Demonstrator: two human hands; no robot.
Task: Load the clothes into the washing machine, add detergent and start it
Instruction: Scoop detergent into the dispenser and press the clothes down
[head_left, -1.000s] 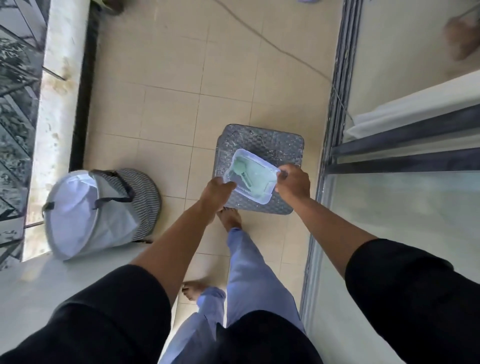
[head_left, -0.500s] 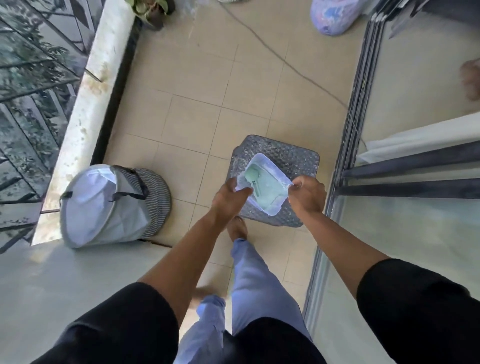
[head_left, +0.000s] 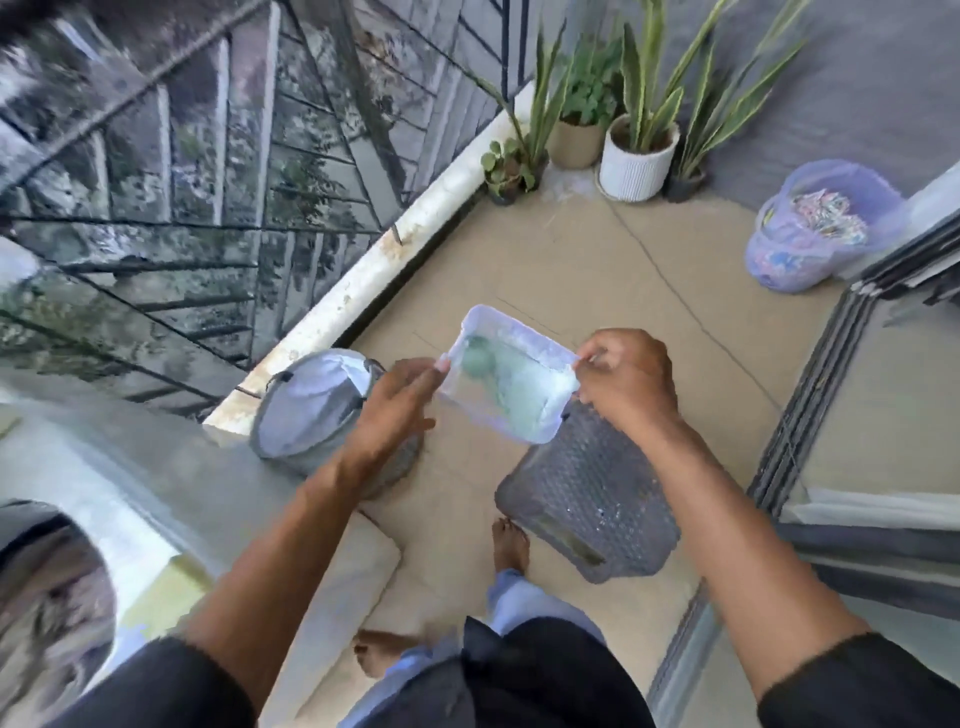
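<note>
Now both hands hold a clear box (head_left: 511, 384) up in the air, above a grey stool (head_left: 592, 499). Right hand (head_left: 631, 382) pinches one corner of the box with curled fingers. Left hand (head_left: 400, 410) touches the other side, but it is blurry, so I cannot tell if its fingers are curled on it. Something pale green lies inside the box; I think it is a scoop with soap powder. A washer (head_left: 78, 519) is down at the left, with its round door (head_left: 52, 597) showing. A laundry bag (head_left: 311, 405) sits on the floor behind the left hand. To do this step well, keep the box flat so nothing spills, hold it tight on both sides, and carry it slowly over to the washer
</note>
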